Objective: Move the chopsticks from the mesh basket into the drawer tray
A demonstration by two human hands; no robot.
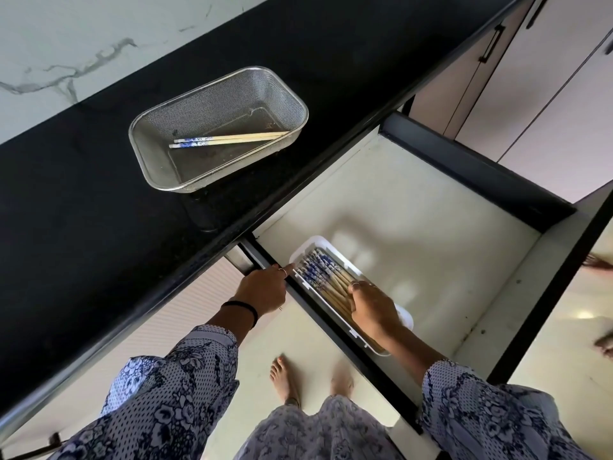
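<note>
A metal mesh basket (159,167) stands on the black countertop and holds two chopsticks (229,139) with blue-and-white handles. In the open drawer lies a white tray (306,248) filled with several matching chopsticks (323,272). My right hand (373,308) rests on the wooden ends of the chopsticks in the tray, fingers curled over them. My left hand (263,288) sits at the drawer's left side rail, one finger touching the tray's near-left edge. The tray's near end is hidden under my right hand.
The drawer (431,207) is pulled far out, with pale bare floor to the right of the tray and dark walls around it. The black countertop (83,210) meets a marble backsplash (66,44). Cabinet doors (530,78) stand at the upper right. My bare feet (283,380) are below.
</note>
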